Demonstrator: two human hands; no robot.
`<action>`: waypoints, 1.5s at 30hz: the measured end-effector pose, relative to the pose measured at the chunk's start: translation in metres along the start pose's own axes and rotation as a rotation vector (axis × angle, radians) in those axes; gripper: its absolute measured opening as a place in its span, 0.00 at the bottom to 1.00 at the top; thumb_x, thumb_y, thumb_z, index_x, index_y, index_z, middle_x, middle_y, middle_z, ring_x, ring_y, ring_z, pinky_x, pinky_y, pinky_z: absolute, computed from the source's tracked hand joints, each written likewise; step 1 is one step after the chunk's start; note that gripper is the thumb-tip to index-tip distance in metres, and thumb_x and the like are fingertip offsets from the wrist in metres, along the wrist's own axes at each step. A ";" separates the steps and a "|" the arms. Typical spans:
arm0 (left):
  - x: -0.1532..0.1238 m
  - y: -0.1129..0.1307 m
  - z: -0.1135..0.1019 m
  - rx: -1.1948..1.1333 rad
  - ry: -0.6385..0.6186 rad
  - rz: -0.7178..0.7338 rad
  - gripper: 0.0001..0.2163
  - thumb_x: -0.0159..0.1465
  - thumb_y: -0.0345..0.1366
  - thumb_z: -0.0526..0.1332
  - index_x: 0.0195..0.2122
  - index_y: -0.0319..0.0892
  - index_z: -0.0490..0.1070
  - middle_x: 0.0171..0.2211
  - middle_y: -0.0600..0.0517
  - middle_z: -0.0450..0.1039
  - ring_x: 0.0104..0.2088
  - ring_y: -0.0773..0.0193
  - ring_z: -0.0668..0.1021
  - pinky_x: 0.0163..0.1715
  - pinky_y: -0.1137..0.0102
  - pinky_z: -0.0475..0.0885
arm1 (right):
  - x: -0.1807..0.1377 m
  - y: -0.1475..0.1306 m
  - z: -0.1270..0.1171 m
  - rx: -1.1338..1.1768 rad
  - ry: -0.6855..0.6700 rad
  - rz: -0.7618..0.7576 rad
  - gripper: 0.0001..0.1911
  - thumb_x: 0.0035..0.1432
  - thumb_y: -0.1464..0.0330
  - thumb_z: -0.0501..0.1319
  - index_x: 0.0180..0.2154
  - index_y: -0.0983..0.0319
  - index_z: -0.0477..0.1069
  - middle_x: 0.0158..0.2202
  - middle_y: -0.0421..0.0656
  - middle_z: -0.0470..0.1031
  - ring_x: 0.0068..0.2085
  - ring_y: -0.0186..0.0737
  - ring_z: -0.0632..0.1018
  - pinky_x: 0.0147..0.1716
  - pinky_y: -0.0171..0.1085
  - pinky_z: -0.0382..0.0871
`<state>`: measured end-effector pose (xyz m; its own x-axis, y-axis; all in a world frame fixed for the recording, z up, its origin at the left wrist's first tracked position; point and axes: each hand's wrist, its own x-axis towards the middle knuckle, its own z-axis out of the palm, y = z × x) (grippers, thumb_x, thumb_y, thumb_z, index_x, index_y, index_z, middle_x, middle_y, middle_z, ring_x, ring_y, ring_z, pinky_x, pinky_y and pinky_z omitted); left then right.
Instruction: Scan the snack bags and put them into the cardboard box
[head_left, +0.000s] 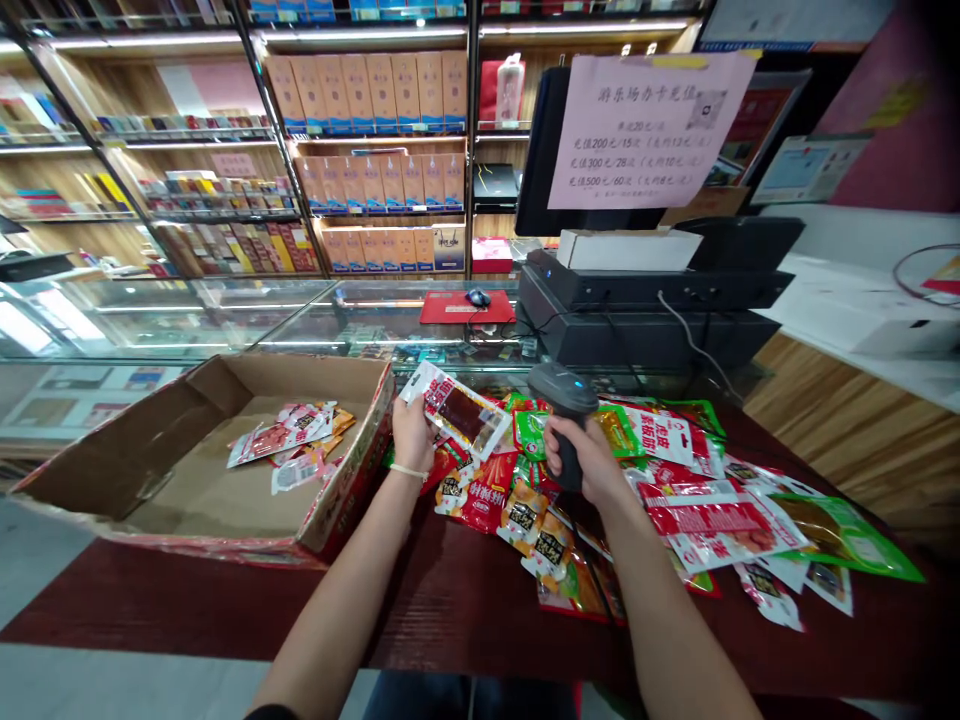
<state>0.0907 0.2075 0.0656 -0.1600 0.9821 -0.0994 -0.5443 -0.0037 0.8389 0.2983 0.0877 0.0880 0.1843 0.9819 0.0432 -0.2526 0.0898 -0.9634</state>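
Pinching a flat, glossy packet [463, 408] in your left hand [412, 440], dark contents showing through its clear window; your right hand [581, 455] wraps the grip of a black plastic scanner [562, 388]. Packet sits between scanner and open cardboard box [195, 490], whose worn wall rises just beside your left wrist. Crinkled, shiny pouches [720, 520] crowd the dark red, wood-grained table [427, 600] beneath your right arm. Beyond: glass display case [300, 312], boxy black till unit [645, 335], monitor [538, 150] fronted by a pink paper sign [645, 135].
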 end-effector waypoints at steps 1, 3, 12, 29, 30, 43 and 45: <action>-0.001 0.003 0.004 -0.056 -0.021 -0.018 0.13 0.57 0.32 0.62 0.43 0.44 0.66 0.36 0.53 0.75 0.31 0.69 0.77 0.34 0.72 0.72 | 0.000 0.000 0.001 0.004 0.011 -0.002 0.17 0.55 0.59 0.65 0.23 0.60 0.64 0.18 0.34 0.63 0.16 0.28 0.64 0.14 0.30 0.59; -0.002 0.008 0.010 -0.139 -0.062 -0.009 0.18 0.53 0.27 0.64 0.44 0.45 0.66 0.37 0.54 0.75 0.33 0.70 0.78 0.35 0.74 0.72 | 0.000 0.000 0.003 -0.006 0.028 0.000 0.18 0.55 0.58 0.65 0.22 0.61 0.63 0.18 0.35 0.63 0.15 0.28 0.64 0.14 0.30 0.59; -0.006 -0.013 -0.007 -0.263 -0.047 -0.012 0.13 0.54 0.29 0.69 0.40 0.42 0.72 0.32 0.55 0.76 0.33 0.73 0.77 0.36 0.79 0.71 | -0.004 -0.005 0.006 -0.107 -0.020 0.132 0.20 0.50 0.57 0.69 0.32 0.58 0.60 0.19 0.31 0.66 0.15 0.28 0.64 0.13 0.28 0.58; -0.006 -0.014 -0.011 -0.311 -0.009 -0.063 0.06 0.59 0.30 0.66 0.37 0.42 0.72 0.33 0.53 0.77 0.38 0.68 0.80 0.43 0.71 0.75 | -0.005 -0.005 0.010 -0.131 -0.077 0.159 0.20 0.50 0.56 0.68 0.28 0.58 0.60 0.17 0.32 0.64 0.14 0.28 0.64 0.12 0.29 0.58; -0.009 -0.013 -0.009 -0.298 -0.017 -0.046 0.06 0.59 0.31 0.66 0.38 0.42 0.72 0.33 0.53 0.77 0.38 0.68 0.80 0.43 0.71 0.75 | -0.005 -0.004 0.009 -0.118 -0.078 0.151 0.19 0.50 0.56 0.68 0.28 0.59 0.60 0.17 0.32 0.65 0.15 0.28 0.64 0.12 0.29 0.58; -0.080 0.128 -0.003 -0.087 -0.124 0.523 0.07 0.56 0.38 0.68 0.34 0.45 0.72 0.36 0.55 0.78 0.41 0.65 0.80 0.42 0.70 0.75 | -0.008 -0.001 0.011 -0.060 -0.099 0.064 0.20 0.52 0.54 0.67 0.25 0.60 0.63 0.19 0.34 0.65 0.16 0.28 0.65 0.14 0.29 0.60; -0.075 0.158 -0.021 0.074 -0.068 0.724 0.06 0.57 0.38 0.67 0.34 0.44 0.74 0.36 0.54 0.78 0.42 0.63 0.80 0.43 0.68 0.75 | -0.008 0.001 0.012 -0.059 -0.113 0.067 0.20 0.52 0.54 0.67 0.25 0.60 0.63 0.19 0.34 0.65 0.15 0.28 0.65 0.14 0.29 0.60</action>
<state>-0.0002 0.1291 0.1944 -0.4055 0.7481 0.5253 -0.2640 -0.6460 0.7162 0.2849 0.0816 0.0899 0.0604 0.9982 0.0046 -0.2036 0.0168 -0.9789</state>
